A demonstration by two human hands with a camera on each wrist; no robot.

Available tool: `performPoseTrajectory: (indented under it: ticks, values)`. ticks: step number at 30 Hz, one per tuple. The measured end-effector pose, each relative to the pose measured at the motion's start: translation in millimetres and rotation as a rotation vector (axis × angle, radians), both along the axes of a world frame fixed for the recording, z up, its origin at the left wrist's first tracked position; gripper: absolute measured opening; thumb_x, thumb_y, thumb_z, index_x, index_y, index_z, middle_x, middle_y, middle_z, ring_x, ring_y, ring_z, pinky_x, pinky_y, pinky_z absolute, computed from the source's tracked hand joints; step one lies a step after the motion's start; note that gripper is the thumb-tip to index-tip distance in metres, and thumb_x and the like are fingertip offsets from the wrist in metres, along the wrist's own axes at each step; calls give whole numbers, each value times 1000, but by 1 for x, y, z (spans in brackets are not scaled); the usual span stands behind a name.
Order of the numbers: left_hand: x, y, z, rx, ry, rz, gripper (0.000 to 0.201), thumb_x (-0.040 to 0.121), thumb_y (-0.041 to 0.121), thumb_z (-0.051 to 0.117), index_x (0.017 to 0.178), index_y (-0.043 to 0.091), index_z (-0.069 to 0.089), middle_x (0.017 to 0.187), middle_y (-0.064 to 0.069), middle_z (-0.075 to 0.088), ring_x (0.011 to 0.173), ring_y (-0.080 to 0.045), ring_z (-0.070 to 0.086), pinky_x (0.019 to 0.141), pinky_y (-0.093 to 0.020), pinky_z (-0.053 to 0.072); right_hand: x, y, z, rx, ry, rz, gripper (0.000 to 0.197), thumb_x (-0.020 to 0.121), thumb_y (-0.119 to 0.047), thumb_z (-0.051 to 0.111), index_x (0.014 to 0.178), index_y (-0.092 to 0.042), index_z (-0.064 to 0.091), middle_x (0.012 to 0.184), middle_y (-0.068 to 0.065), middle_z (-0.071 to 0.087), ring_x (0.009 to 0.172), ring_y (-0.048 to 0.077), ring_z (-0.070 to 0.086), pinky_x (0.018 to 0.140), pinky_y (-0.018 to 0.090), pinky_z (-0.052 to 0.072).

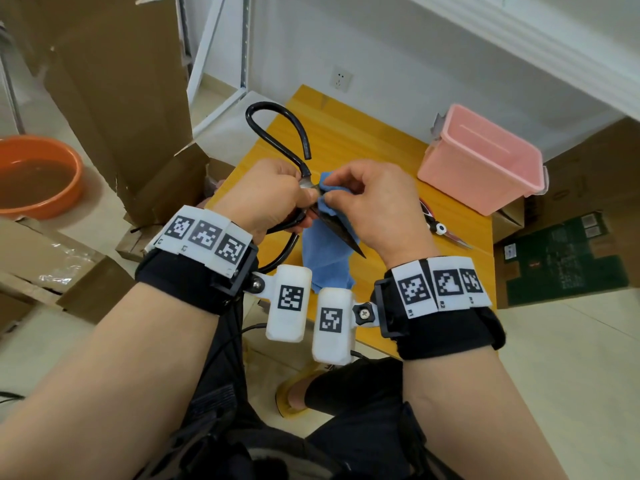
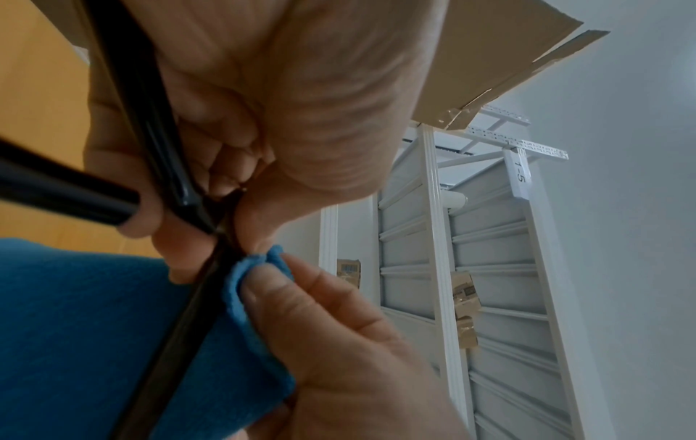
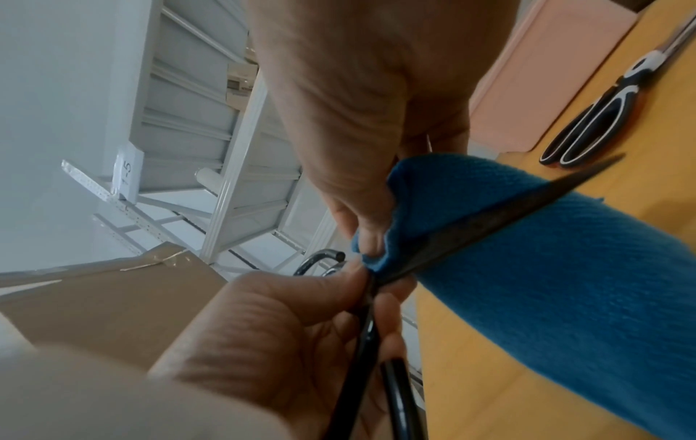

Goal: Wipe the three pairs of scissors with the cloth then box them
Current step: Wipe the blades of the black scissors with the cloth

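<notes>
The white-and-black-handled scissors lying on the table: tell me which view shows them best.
The right wrist view: the white-and-black-handled scissors lie on the yellow wooden table beside the pink plastic box, both loops visible. In the head view the right hand hides their handles. The left wrist view misses them.

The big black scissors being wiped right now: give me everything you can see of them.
The big black scissors have long, dark, dull metal blades, closed to a sharp tip that points toward the person, and large open loop handles of glossy black tubing, one curving away over the yellow table. The left hand grips them near the pivot, held above the table. The right hand pinches the blue cloth around the blade base; the rest of the cloth drapes under the blades.
</notes>
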State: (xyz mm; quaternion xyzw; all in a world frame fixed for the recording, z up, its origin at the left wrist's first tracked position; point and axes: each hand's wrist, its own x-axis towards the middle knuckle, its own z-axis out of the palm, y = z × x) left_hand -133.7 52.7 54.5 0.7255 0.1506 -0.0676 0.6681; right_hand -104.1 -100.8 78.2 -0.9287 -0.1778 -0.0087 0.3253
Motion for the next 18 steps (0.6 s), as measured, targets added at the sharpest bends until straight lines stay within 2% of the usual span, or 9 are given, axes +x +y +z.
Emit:
performPoseTrajectory:
  ticks: [1, 3, 6, 8, 11, 13, 15, 18]
  values:
    - [0, -2, -1, 7, -3, -4, 11, 95, 5, 60, 86, -1, 59, 68, -16, 65, 52, -20, 64, 56, -33, 56, 0, 1, -1, -5, 9, -7, 10, 86, -18, 76, 93, -25, 75, 89, -13, 70, 83, 2, 64, 72, 14, 49]
    - [-1, -3, -4, 16, 0, -10, 12, 95, 5, 60, 84, 2, 58, 68, -15, 65, 55, -22, 64, 55, -32, 54, -2, 3, -5, 15, 37, -27, 10, 85, -17, 77, 87, -26, 73, 82, -13, 69, 79, 4, 65, 70, 21, 51]
    - [-1, -3, -5, 28, 9, -27, 15, 95, 6, 61, 81, 4, 55, 70, -16, 65, 56, -24, 64, 54, -32, 53, -4, 2, -12, 55, 75, -78, 18, 84, -20, 77, 95, -31, 68, 75, -12, 61, 77, 7, 62, 69, 31, 52]
    - [-1, -3, -5, 42, 6, -40, 18, 95, 6, 61, 78, 5, 53, 71, -18, 64, 56, -24, 64, 53, -32, 52, -4, 1, -15, 55, 97, -91, 21, 84, -22, 77, 100, -32, 68, 75, -11, 60, 78, 11, 62, 72, 36, 54]
    - [-1, -6, -4, 47, -2, -49, 21, 95, 5, 61, 76, 7, 51, 71, -18, 64, 56, -25, 65, 53, -33, 54, -5, 0, -14, 88, 88, -138, 12, 84, -24, 77, 92, -29, 69, 73, -11, 62, 76, 11, 63, 73, 40, 56]
    - [0, -7, -4, 38, -4, -49, 20, 95, 5, 61, 77, 6, 52, 72, -17, 65, 56, -24, 65, 53, -33, 54, -5, 2, -13, 83, 60, -172, 8, 84, -26, 76, 88, -29, 69, 79, -10, 65, 79, 13, 64, 73, 43, 57]
    - [0, -8, -5, 28, -4, -48, 17, 94, 6, 61, 80, 5, 53, 73, -19, 65, 55, -23, 65, 52, -32, 53, -5, 2, -14, 73, 53, -187, 9, 85, -27, 76, 86, -30, 68, 86, -8, 68, 83, 14, 65, 74, 44, 57]
    - [-1, -9, -5, 30, -13, -61, 17, 94, 5, 62, 80, 6, 51, 72, -19, 65, 54, -23, 65, 52, -32, 53, -4, 0, -13, 54, 72, -187, 13, 84, -26, 78, 80, -31, 66, 82, -8, 67, 81, 14, 66, 73, 43, 58]
